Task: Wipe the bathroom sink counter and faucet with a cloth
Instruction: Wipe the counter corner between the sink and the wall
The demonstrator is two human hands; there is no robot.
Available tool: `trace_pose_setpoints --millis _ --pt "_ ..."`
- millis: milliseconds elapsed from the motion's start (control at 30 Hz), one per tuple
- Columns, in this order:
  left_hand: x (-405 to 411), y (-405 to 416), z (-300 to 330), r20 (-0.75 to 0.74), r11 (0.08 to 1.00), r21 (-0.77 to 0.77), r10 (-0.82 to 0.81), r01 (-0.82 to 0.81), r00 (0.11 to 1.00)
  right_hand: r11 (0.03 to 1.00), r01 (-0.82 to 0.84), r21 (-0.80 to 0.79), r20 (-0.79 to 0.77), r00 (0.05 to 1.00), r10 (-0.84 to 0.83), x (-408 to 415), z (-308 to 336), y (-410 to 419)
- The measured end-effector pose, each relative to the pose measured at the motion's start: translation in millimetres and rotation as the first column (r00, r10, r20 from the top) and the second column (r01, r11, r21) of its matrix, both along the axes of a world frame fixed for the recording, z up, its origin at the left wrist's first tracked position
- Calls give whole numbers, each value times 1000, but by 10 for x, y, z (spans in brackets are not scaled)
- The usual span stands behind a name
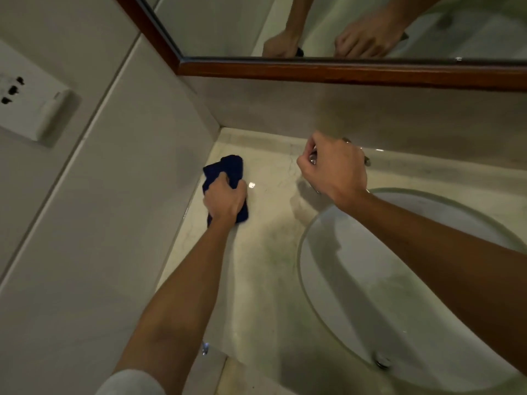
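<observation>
- Two bare hands work beside the oval white ceramic sink basin (356, 280), which the picture's right and lower edges cut off.
- The left hand (225, 199) lies left of the basin, fingers curled round a crumpled dark blue cloth (226, 169) and pressing it onto the pale marble-patterned counter (256, 266), near the corner where the grey walls meet.
- Part of the cloth is hidden beneath the hand.
- The right hand (335, 169) is behind the basin's rim, fingers closed round the shiny chrome faucet (313, 158); only small glints of metal show, so its shape is hard to make out.
- Above the basin, a wood-framed mirror (342, 27) reflects both hands, blurred.
- Far left of the basin, a white wall socket (31, 109) is cut off by the edge.
</observation>
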State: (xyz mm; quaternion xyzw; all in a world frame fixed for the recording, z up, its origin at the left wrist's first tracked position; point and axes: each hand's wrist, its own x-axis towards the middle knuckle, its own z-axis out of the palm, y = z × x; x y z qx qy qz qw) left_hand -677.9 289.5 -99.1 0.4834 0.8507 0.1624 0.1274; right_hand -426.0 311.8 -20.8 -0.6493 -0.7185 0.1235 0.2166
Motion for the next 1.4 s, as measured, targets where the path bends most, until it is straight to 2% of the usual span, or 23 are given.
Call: trace_pose_setpoints --millis 67,133,267,400,500,567,633,700,767,833,933,967,1033,1133,1167,1300,1400 --pt "208 146 -82 -15 997 62 -54 55 998 1000 11 7 1 1000 -11 9 -35 12" --pt "375 249 -116 -57 976 98 -188 193 981 1000 8 -3 -4 1000 -8 21 -55 15" --pt "631 43 -125 -91 890 70 -443 450 892 1000 2 16 -19 1000 -2 18 -49 11" --pt "925 -600 -117 -25 747 53 -662 662 749 1000 -6 17 -29 1000 6 18 -4 -6" --pt "1140 -1009 -78 125 635 15 -768 772 629 1000 -9 15 -10 1000 9 22 15 -16" --pt "1166 -1145 -50 299 684 51 -705 727 643 1000 -2 12 -11 1000 2 26 15 -15" --pt "1112 -1193 33 590 826 66 -486 560 646 1000 4 19 0 1000 -4 25 9 -11" --pt "964 -1128 211 808 950 34 -209 310 551 1000 0 15 14 1000 0 23 19 -10" --pt "692 -956 416 871 990 9 -78 143 485 1000 -4 -6 6 1000 4 25 44 -14" --pt "361 -705 624 828 997 41 -69 63 556 1000 4 -14 -13 1000 -4 24 59 -14" --pt "-112 -203 755 563 986 131 -160 103 811 1000 18 -23 -46 999 -19 18 44 -4" --pt "-246 -9 727 446 980 107 -197 166 873 1000 20 -24 -53 998 -21 17 34 1" --pt "-408 375 588 213 954 -52 -278 295 937 1000 20 -10 -49 999 -20 19 12 5" --pt "-329 744 284 -43 868 -295 -430 400 902 999 19 33 -54 998 -17 28 -23 -1" --pt "-211 819 198 -80 841 -312 -487 442 870 999 16 51 -49 999 -14 30 -33 -6" --pt "453 1017 64 -137 720 -228 -691 656 710 995 7 95 -15 1000 -5 30 -62 -18" --pt "681 1113 66 -173 611 -257 -791 749 586 994 14 107 15 1000 -16 5 -64 -12"
